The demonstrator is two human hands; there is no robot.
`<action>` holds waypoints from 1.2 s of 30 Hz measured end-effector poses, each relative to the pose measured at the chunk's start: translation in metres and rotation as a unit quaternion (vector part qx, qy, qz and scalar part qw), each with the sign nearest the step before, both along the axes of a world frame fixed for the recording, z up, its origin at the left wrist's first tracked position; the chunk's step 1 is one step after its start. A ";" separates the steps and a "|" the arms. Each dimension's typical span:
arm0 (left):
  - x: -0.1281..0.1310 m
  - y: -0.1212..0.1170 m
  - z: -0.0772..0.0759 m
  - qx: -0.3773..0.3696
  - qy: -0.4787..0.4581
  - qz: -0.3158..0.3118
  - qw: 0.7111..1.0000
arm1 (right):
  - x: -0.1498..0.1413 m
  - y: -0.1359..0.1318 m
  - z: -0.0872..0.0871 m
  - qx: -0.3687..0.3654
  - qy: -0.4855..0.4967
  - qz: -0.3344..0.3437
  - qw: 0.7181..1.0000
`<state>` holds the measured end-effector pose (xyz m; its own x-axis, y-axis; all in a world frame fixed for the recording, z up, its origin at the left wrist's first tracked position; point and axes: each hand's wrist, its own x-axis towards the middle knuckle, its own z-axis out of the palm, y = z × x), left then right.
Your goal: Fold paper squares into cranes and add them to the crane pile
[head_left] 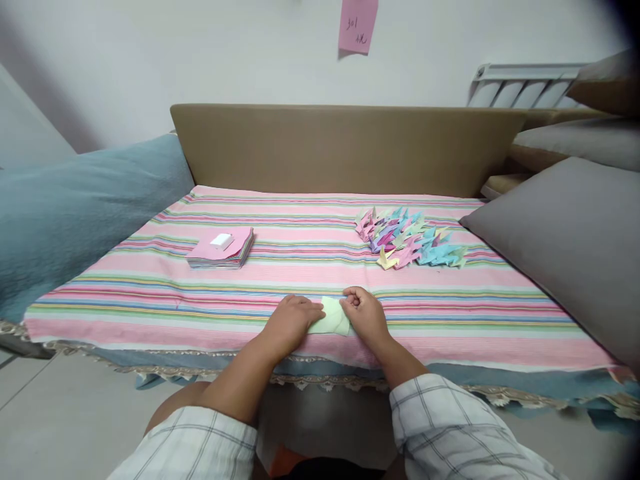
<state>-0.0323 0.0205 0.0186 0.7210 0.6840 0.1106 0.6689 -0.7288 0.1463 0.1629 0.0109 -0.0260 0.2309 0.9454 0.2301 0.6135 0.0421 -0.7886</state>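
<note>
A small piece of light green paper (330,319), partly folded, lies on the striped cloth near the front edge. My left hand (293,323) rests palm down over its left side, fingers stretched out flat and pressing on the paper. At the paper's upper right edge is my right hand (367,313), its thumb and fingers pinched together on the paper with the other fingers curled. The paper's left part is hidden beneath my left hand.
Back left, a stack of coloured paper (220,253) carries a white block (221,241). Several folded paper cranes (400,237) cluster back right. Grey cushions (565,247) stand at the right, a blue-covered armrest (100,200) at the left, a brown backrest (345,150) behind.
</note>
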 end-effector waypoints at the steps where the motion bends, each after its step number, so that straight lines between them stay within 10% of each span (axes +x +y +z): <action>1: 0.001 -0.002 0.002 0.006 -0.002 0.003 1.000 | 0.000 0.000 0.000 -0.001 0.001 0.000 1.000; 12: 0.015 -0.021 -0.022 0.171 0.022 -0.032 0.984 | 0.001 0.001 0.002 -0.010 -0.005 -0.001 1.000; 36: 0.013 -0.041 -0.033 0.106 0.085 -0.030 0.990 | 0.027 0.001 0.001 0.003 -0.006 0.129 0.992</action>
<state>-0.0189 -0.0200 -0.0143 0.7802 0.6139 0.1201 0.6253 -0.7702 -0.1257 0.1899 0.0118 -0.0249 -0.0223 0.9712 0.2371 0.5913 0.2040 -0.7802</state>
